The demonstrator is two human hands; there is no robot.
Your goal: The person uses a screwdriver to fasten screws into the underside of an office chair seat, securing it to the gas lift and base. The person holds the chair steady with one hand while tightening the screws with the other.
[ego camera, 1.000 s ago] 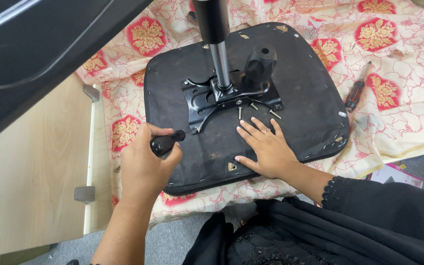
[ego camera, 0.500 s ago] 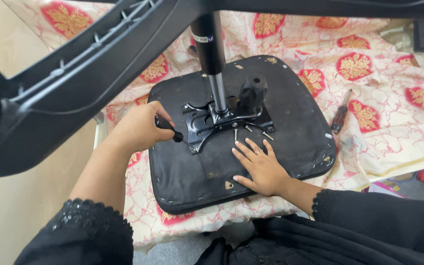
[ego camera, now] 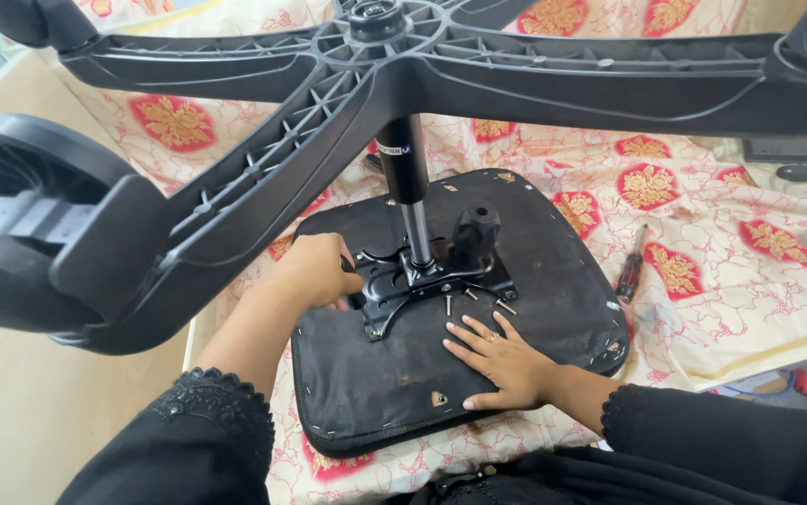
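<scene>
- The right hand lies open and flat, fingers spread, on the black underside of the seat pad, near that pad's front edge and touching nothing else.
- The left hand is curled shut at the left side of the black metal mounting plate; it appears to grip a small dark tool or knob, though the fingers hide it, so I cannot tell which.
- Several loose screws lie on the seat pad just beside the plate, between the plate and the right hand's fingertips.
- A chrome gas-lift column stands upright from the plate, with a black knob just to its right.
- The seat pad rests on a cream cloth with red and gold medallions (it covers the whole surface underneath).
- A screwdriver with a red and black handle lies on the cloth, just beyond the pad's right edge.
- The black star-shaped chair base spreads overhead on top of the column, a caster wheel at its left arm.
</scene>
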